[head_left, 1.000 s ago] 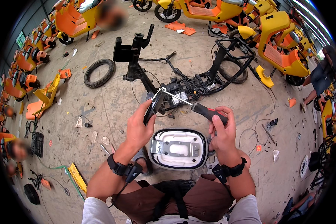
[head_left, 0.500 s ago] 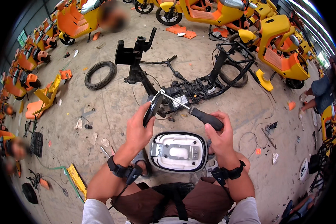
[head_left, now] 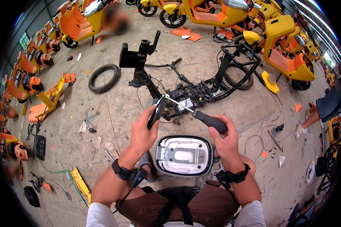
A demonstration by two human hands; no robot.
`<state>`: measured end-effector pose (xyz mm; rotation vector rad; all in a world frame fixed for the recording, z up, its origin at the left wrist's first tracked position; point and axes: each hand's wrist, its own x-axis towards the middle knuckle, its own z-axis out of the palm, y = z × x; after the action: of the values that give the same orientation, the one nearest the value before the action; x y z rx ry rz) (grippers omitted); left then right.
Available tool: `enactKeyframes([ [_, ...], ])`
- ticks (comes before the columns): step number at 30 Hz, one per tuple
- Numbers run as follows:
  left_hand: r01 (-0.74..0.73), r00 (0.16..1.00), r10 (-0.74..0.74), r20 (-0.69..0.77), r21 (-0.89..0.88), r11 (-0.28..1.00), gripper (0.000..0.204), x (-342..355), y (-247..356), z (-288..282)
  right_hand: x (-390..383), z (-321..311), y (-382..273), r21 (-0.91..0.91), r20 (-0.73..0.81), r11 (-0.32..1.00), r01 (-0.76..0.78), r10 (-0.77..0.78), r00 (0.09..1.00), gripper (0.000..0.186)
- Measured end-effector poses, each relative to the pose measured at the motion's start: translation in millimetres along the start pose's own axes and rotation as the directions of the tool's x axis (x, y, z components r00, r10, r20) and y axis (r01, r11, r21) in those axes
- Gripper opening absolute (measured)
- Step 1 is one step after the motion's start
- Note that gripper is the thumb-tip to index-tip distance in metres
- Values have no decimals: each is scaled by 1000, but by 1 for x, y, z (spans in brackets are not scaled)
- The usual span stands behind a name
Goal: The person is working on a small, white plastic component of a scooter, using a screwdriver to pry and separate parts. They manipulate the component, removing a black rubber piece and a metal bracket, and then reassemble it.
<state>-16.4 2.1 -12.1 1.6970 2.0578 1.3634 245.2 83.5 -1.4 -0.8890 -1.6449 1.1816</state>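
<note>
My left hand (head_left: pixel 143 130) grips a flat, dark part with a rounded edge (head_left: pixel 158 113), seen nearly edge-on; its exact kind cannot be made out. In my right hand (head_left: pixel 226 138) is a screwdriver (head_left: pixel 210 120) with a black handle, fingers wrapped round it and thumb along its side. The metal shaft points up and left, its tip at a small whitish piece (head_left: pixel 166 96) by the top of the dark part. Below and between my hands lies an upturned scooter seat (head_left: pixel 204 151), white underneath with a grey metal bracket (head_left: pixel 183 150) across it.
Ahead on the concrete floor stands a stripped black scooter frame (head_left: pixel 219 79) with loose wiring. A tyre (head_left: pixel 91 81) lies to its left. Yellow and orange scooters (head_left: pixel 202 15) line the back and sides. Panels and cables (head_left: pixel 250 142) are scattered about. At right a person's leg (head_left: pixel 312 117) shows.
The whole view has shifted slightly right and down. My hands keep their hold, the screwdriver tip still at the whitish piece. The person's legs at the far right have changed position.
</note>
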Motion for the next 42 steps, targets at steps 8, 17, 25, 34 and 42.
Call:
enactKeyframes([
  [8, 18, 1000, -18, 15, -10, 1000, 45, -1, 7, -2, 4, -1, -7, 277, -5, 936, -216, 227, 974, 38],
  [17, 76, 996, -76, 56, -2, 997, 47, 1, 10, -2, 0, 8, 1, 226, -81, 971, -80, 101, 992, 34],
  [25, 91, 995, -87, 55, -67, 994, 48, -1, -1, 1, 1, -4, -7, -247, 55, 964, 103, -93, 994, 37],
  [34, 41, 999, -40, 11, -31, 999, 47, 0, 4, -1, -3, 3, -3, -5, -18, 999, -47, 47, 999, 38],
  [42, 90, 996, -88, 25, -51, 995, 50, 2, 14, -4, -2, 2, -3, 214, 17, 963, -167, 167, 986, 40],
])
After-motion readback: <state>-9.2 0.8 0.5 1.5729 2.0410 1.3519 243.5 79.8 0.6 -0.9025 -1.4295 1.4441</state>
